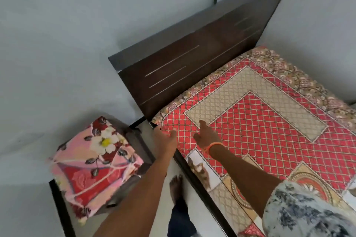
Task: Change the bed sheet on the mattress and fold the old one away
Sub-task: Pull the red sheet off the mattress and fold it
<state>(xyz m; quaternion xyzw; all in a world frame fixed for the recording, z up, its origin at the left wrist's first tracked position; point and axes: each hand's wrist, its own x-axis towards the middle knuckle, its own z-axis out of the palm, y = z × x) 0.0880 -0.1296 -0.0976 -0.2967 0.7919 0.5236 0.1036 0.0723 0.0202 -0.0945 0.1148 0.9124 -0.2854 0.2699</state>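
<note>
- My left hand (pixel 166 136) is at the corner of the red bed sheet with the cream lattice pattern and floral border (pixel 256 113), close below the dark brown wooden headboard (pixel 192 59); the thumb lies on top of the sheet's edge and the fingers reach under it, so I have the corner gripped.
- My right hand (pixel 207 135) rests flat on the same sheet, just beside the left and a little farther from the headboard, fingers straight and holding nothing; an orange thread band (pixel 212 146) circles its wrist.
- The red sheet lies spread over the mattress, its top edge against the foot of the headboard.
- A folded pink and red floral blanket (pixel 98 163) sits on a dark stool, off the headboard's near end, apart from the bed.
- My bare foot (pixel 176 184) stands on the pale floor between that blanket and the bed's side.
</note>
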